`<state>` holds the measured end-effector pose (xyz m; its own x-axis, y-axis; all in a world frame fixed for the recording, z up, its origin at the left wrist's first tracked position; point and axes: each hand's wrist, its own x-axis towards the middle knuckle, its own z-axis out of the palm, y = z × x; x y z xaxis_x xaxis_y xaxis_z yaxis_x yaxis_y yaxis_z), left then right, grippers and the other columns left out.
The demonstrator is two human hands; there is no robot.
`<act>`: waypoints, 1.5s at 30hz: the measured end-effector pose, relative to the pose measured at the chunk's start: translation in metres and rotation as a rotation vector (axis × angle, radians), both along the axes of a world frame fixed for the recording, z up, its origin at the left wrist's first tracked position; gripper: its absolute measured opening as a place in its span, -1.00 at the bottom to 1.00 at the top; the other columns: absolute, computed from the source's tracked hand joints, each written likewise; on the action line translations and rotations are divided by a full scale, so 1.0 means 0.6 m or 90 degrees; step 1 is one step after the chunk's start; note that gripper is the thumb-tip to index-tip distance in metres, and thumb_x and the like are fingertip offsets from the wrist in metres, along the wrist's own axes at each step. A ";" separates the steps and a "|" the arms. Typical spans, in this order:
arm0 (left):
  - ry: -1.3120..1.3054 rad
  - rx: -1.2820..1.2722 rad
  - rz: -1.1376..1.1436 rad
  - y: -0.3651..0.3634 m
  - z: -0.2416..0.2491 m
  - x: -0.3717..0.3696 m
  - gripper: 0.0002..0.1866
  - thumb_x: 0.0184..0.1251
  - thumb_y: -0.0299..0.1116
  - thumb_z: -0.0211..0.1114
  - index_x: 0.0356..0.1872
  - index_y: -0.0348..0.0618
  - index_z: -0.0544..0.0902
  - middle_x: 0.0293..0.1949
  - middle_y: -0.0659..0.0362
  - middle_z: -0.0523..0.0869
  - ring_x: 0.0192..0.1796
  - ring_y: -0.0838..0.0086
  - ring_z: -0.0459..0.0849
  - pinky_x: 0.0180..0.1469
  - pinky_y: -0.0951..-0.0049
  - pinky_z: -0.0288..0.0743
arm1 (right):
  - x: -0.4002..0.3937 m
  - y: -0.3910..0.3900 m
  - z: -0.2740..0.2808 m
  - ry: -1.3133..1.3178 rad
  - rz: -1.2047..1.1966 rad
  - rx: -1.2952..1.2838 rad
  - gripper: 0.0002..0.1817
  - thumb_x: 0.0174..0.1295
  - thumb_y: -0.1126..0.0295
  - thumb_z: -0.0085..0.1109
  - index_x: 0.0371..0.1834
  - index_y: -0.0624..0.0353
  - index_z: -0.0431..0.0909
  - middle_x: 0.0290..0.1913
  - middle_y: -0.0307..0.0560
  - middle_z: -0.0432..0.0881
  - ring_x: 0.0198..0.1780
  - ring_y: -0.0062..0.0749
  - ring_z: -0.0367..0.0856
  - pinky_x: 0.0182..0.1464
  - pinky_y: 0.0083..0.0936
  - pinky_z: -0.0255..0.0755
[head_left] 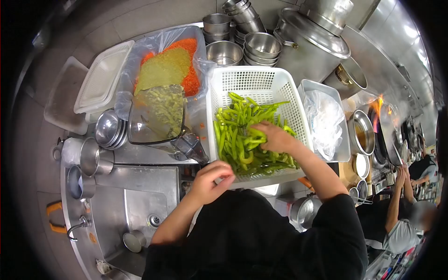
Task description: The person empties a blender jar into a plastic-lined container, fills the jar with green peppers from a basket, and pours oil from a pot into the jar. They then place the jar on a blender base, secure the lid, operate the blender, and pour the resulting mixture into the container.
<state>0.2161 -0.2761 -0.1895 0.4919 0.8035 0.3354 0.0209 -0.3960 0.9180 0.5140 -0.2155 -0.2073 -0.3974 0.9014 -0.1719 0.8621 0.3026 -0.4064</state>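
Note:
A white perforated basket (287, 81) in the middle of the head view holds a heap of long green peppers (238, 135). Reaching in from the right, my right hand (273, 136) has its fingers curled round some of the peppers; its fingertips are partly hidden among them. My left hand (214, 179) is at the basket's near left corner, with its fingers curled in and the thumb close against them. Whatever that hand holds, if anything, is hidden.
Left of the basket, a bag-lined tub (123, 91) holds orange-red and yellow-green chopped food, with a smeared blender jug (156, 116) tilted at its edge. A sink (116, 196) lies front left. Steel pots (224, 53) stand behind. At right, flames (379, 103) rise near a co-worker (392, 210).

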 end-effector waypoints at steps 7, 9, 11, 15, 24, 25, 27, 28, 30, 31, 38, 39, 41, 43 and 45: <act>-0.200 0.130 0.153 0.035 0.116 -0.112 -0.84 0.39 -0.41 0.16 -0.32 -0.30 0.62 -0.29 -0.02 0.66 -0.28 0.37 0.62 -0.22 0.43 0.51 | 0.019 0.011 0.102 0.344 -0.147 -0.014 -0.33 -0.06 0.61 0.23 0.26 0.13 0.46 0.18 -0.06 0.57 0.21 -0.30 0.52 0.29 -0.45 0.38; -0.242 0.127 0.204 0.071 0.133 -0.137 -0.82 0.43 -0.39 0.15 -0.26 -0.31 0.62 -0.27 0.01 0.67 -0.27 0.43 0.62 -0.18 0.46 0.50 | 0.015 0.023 0.114 0.441 -0.158 -0.023 -0.37 -0.03 0.71 0.12 0.23 0.18 0.47 0.12 -0.22 0.59 0.17 -0.52 0.51 0.24 -0.56 0.37; -0.247 0.133 0.236 0.107 0.147 -0.149 -0.80 0.45 -0.37 0.14 -0.24 -0.30 0.62 -0.24 0.03 0.68 -0.27 0.45 0.62 -0.16 0.47 0.51 | 0.002 0.035 0.150 0.452 -0.159 -0.024 -0.37 -0.03 0.71 0.12 0.23 0.18 0.47 0.12 -0.22 0.59 0.16 -0.51 0.52 0.23 -0.57 0.37; -0.204 0.102 0.352 0.171 0.183 -0.164 -0.71 0.53 -0.28 0.08 -0.04 -0.32 0.60 -0.07 0.03 0.66 -0.11 0.39 0.65 -0.04 0.43 0.51 | -0.041 0.076 0.237 0.492 -0.118 -0.019 -0.35 -0.03 0.70 0.10 0.27 0.16 0.44 0.09 -0.22 0.59 0.12 -0.50 0.53 0.18 -0.57 0.39; -0.355 -0.016 0.330 0.261 0.275 -0.203 -0.24 0.50 0.26 -0.11 0.34 -0.28 0.37 0.28 -0.05 0.44 0.32 0.20 0.44 0.32 0.12 0.31 | -0.280 0.162 0.457 0.732 0.076 -0.085 -0.30 -0.01 0.58 0.22 0.31 0.16 0.28 -0.07 0.04 0.63 -0.27 -0.29 0.67 -0.29 -0.32 0.65; -0.388 -0.056 0.315 0.267 0.282 -0.208 -0.15 0.44 0.36 -0.12 0.37 -0.26 0.33 0.30 -0.07 0.41 0.33 0.17 0.42 0.34 0.09 0.28 | -0.315 0.168 0.454 0.788 0.091 -0.088 -0.34 0.01 0.58 0.23 0.27 0.16 0.30 -0.08 0.05 0.64 -0.30 -0.26 0.68 -0.32 -0.31 0.66; -0.433 -0.116 0.287 0.275 0.292 -0.222 -0.11 0.40 0.40 -0.11 0.39 -0.26 0.30 0.28 -0.08 0.43 0.31 0.15 0.43 0.34 0.09 0.27 | -0.374 0.192 0.424 0.863 0.119 -0.136 -0.38 0.02 0.58 0.27 0.23 0.18 0.31 -0.11 0.05 0.64 -0.32 -0.22 0.69 -0.32 -0.26 0.68; -0.476 -0.177 0.257 0.277 0.294 -0.229 -0.07 0.37 0.44 -0.10 0.41 -0.25 0.27 0.26 -0.10 0.44 0.30 0.13 0.44 0.34 0.09 0.27 | -0.401 0.198 0.392 0.882 0.118 -0.124 -0.36 0.03 0.57 0.28 0.25 0.20 0.30 -0.08 0.06 0.64 -0.31 -0.24 0.70 -0.32 -0.31 0.67; -0.473 -0.221 0.247 0.278 0.279 -0.238 -0.05 0.36 0.46 -0.12 0.41 -0.26 0.25 0.24 -0.09 0.45 0.27 0.14 0.46 0.33 0.10 0.28 | -0.424 0.190 0.336 0.740 0.098 -0.117 -0.35 0.05 0.50 0.33 0.26 0.24 0.32 -0.06 0.01 0.64 -0.23 -0.25 0.70 -0.16 -0.29 0.65; -0.468 -0.266 0.234 0.279 0.267 -0.242 -0.03 0.35 0.48 -0.13 0.42 -0.26 0.22 0.22 -0.08 0.46 0.25 0.15 0.48 0.32 0.12 0.29 | -0.423 0.199 0.295 0.586 0.201 -0.003 -0.35 0.05 0.44 0.35 0.26 0.19 0.34 -0.04 0.01 0.64 -0.20 -0.23 0.69 -0.09 -0.30 0.61; 0.031 -0.068 0.254 0.247 0.204 -0.204 -0.20 0.51 0.31 -0.21 0.18 -0.34 0.53 0.06 -0.01 0.65 0.13 0.30 0.59 0.25 0.36 0.35 | -0.390 0.141 0.353 0.061 0.216 -0.062 -0.40 0.14 0.22 0.37 0.29 -0.02 0.44 0.08 -0.02 0.62 0.08 -0.27 0.63 0.16 -0.36 0.48; 0.046 0.017 0.236 0.257 0.186 -0.201 -0.35 0.57 0.15 -0.13 0.08 -0.32 0.60 0.04 0.05 0.68 0.07 0.33 0.62 0.21 0.40 0.39 | -0.368 0.126 0.378 0.112 0.203 -0.029 -0.48 0.19 0.25 0.33 0.23 0.07 0.49 0.03 -0.06 0.66 0.08 -0.31 0.62 0.15 -0.37 0.47; 0.066 0.074 0.254 0.203 0.211 -0.183 -0.43 0.54 0.09 -0.02 0.06 -0.30 0.61 0.03 0.07 0.69 0.06 0.36 0.63 0.18 0.40 0.42 | -0.284 0.145 0.345 0.169 0.162 0.014 -0.50 0.20 0.25 0.32 0.21 0.09 0.49 0.03 -0.06 0.67 0.08 -0.31 0.63 0.14 -0.38 0.47; 0.094 0.131 0.193 0.127 0.234 -0.168 -0.57 0.44 -0.05 0.20 0.01 -0.26 0.62 -0.01 0.08 0.69 0.03 0.37 0.65 0.12 0.39 0.47 | -0.186 0.166 0.292 0.169 0.065 0.053 -0.53 0.24 0.23 0.28 0.19 0.13 0.50 0.02 -0.03 0.67 0.07 -0.31 0.63 0.15 -0.40 0.47; 0.117 0.184 0.020 0.059 0.210 -0.128 -0.67 0.31 -0.16 0.35 -0.08 -0.20 0.64 -0.13 0.10 0.69 -0.05 0.29 0.67 0.05 0.33 0.50 | -0.084 0.190 0.196 0.040 -0.067 0.027 -0.54 0.33 0.13 0.17 0.21 0.13 0.50 0.04 0.04 0.66 0.09 -0.26 0.62 0.17 -0.36 0.46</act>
<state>0.1392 -0.2405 -0.0637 0.5418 0.7037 0.4596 0.1920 -0.6360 0.7474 0.4637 -0.1014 -0.0900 -0.3089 0.9448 -0.1097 0.8631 0.2300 -0.4496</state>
